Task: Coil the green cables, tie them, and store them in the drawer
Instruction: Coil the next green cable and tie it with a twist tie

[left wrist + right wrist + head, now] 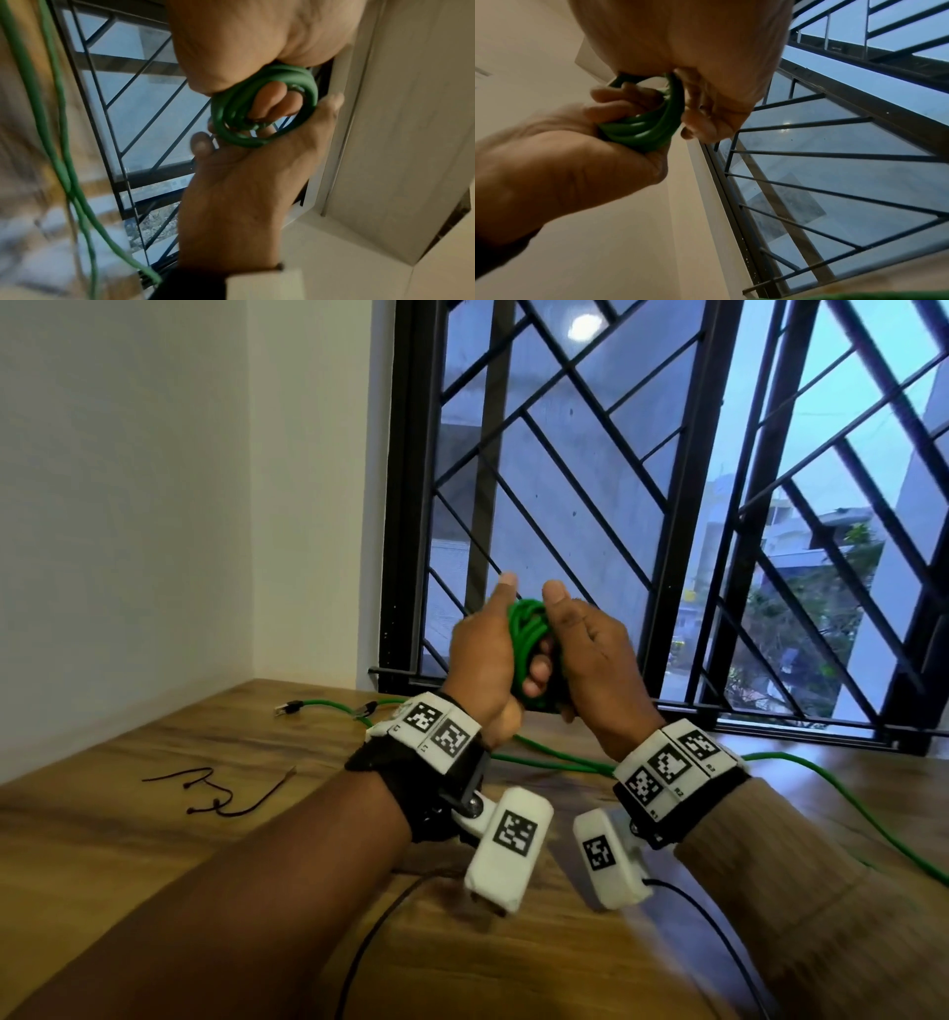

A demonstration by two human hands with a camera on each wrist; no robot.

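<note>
Left hand (482, 660): fingers curled through green cable coil (529, 649), gripping it.
Right hand (585, 665): clasps the coil's other side.

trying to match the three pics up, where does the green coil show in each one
Head: the green coil sits just above centre, held up between the left hand and the right hand, before the window grille.
Left wrist: upper centre-right, fingers through its loops.
Right wrist: upper left of centre, between both hands.
Shared landmark: the window grille, seen in all three.
</note>
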